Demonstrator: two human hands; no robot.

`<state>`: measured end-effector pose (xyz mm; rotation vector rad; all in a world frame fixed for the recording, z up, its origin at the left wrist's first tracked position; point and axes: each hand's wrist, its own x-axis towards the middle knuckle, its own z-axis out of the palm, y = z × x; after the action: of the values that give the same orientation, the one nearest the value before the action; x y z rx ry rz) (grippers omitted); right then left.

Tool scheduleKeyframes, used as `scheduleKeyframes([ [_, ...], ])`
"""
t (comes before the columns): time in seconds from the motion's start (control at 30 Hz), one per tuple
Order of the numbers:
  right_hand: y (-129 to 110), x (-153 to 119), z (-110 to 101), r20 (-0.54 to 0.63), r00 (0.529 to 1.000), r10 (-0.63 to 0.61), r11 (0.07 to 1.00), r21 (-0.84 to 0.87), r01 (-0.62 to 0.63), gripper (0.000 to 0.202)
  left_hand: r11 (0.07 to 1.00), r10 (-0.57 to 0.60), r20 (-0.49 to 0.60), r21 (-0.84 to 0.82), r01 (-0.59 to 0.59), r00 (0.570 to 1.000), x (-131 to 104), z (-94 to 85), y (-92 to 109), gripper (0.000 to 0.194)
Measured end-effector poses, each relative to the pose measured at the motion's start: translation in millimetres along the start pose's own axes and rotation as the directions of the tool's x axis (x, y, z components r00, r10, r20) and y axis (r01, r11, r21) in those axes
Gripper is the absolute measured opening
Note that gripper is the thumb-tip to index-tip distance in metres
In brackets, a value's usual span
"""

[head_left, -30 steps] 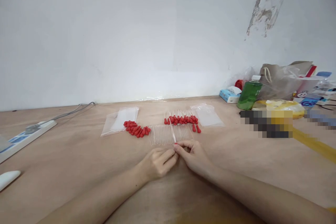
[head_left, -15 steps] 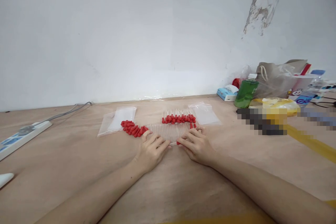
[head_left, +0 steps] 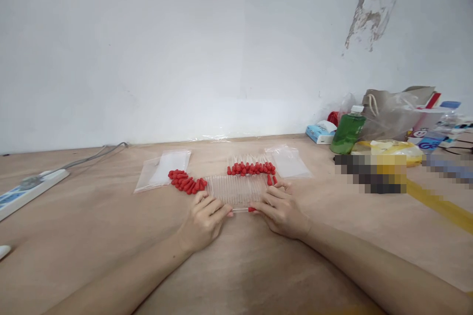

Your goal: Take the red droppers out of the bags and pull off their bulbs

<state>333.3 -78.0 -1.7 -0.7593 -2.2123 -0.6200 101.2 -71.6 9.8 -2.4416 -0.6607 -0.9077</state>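
Between my fingertips lies a thin clear tube [head_left: 241,210], its right end at a red rubber bulb [head_left: 252,209]. My left hand [head_left: 204,220] pinches the tube's left end. At the other end, my right hand [head_left: 283,210] grips the bulb with thumb and index finger. Just beyond them is a row of clear tubes [head_left: 236,188] laid side by side. A pile of loose red bulbs [head_left: 186,183] sits beyond my left hand. Two more red bulbs [head_left: 269,180] lie close to my right fingers. Behind the row, tubes fitted with red bulbs [head_left: 251,168] are grouped together.
Clear plastic bags [head_left: 162,170] lie at the left and another plastic bag [head_left: 288,161] at the right. A power strip [head_left: 44,189] is at far left. A green bottle [head_left: 348,130], a tissue pack [head_left: 320,133] and a yellow package [head_left: 395,151] stand at the right.
Both hands have drawn slightly toward me with the tube and bulb, apart from the row. My left hand has shifted left, showing more of the tube.
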Motion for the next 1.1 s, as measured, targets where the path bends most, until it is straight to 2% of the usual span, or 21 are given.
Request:
scheduleKeyframes([
  [0.07,7,-1,-2,-0.029,0.998,0.061,0.998,0.007,-0.061,0.015,0.998,-0.047,-0.014,-0.049,0.046,0.999,-8,2.7,-9,0.016],
  [0.13,19,-2,-3,-0.104,0.97,0.22,0.975,0.062,-0.215,0.014,0.983,-0.16,-0.044,-0.102,0.155,0.986,-14,5.2,-22,0.021],
  [0.17,25,-3,-2,-0.142,0.934,0.327,0.942,0.121,-0.312,0.015,0.968,-0.228,-0.062,-0.12,0.219,0.972,-16,6.4,-28,0.023],
  [0.23,38,-5,1,-0.178,0.833,0.523,0.842,0.257,-0.474,0.019,0.939,-0.332,-0.099,-0.126,0.319,0.938,-16,8.8,-40,0.026],
  [0.33,53,-9,9,-0.11,0.711,0.695,0.696,0.353,-0.626,0.025,0.931,-0.364,-0.133,-0.093,0.354,0.922,-11,13.1,-50,0.03],
  [0.5,62,-15,17,0.017,0.615,0.789,0.571,0.35,-0.742,0.031,0.941,-0.338,-0.166,-0.072,0.33,0.926,-3,22.0,-55,0.021],
  [0.57,61,-14,15,0.044,0.605,0.795,0.562,0.324,-0.761,0.026,0.947,-0.32,-0.159,-0.085,0.31,0.934,-1,25.6,-54,0.017],
  [0.67,58,-10,12,0.075,0.635,0.769,0.608,0.224,-0.762,0.016,0.95,-0.302,-0.139,-0.131,0.284,0.943,0,29.5,-52,0.016],
  [0.83,54,-4,10,0.117,0.657,0.745,0.652,0.078,-0.754,0.016,0.934,-0.324,-0.075,-0.182,0.307,0.943,1,28.6,-43,0.015],
  [1.0,59,-10,11,0.168,0.668,0.725,0.676,0.013,-0.737,0.021,0.911,-0.353,0.068,-0.201,0.36,0.933,-1,21.1,-32,0.015],
  [1.1,63,-16,7,0.205,0.707,0.677,0.722,0.001,-0.692,0.035,0.925,-0.32,0.104,-0.18,0.334,0.942,-2,12.9,-31,0.024],
])
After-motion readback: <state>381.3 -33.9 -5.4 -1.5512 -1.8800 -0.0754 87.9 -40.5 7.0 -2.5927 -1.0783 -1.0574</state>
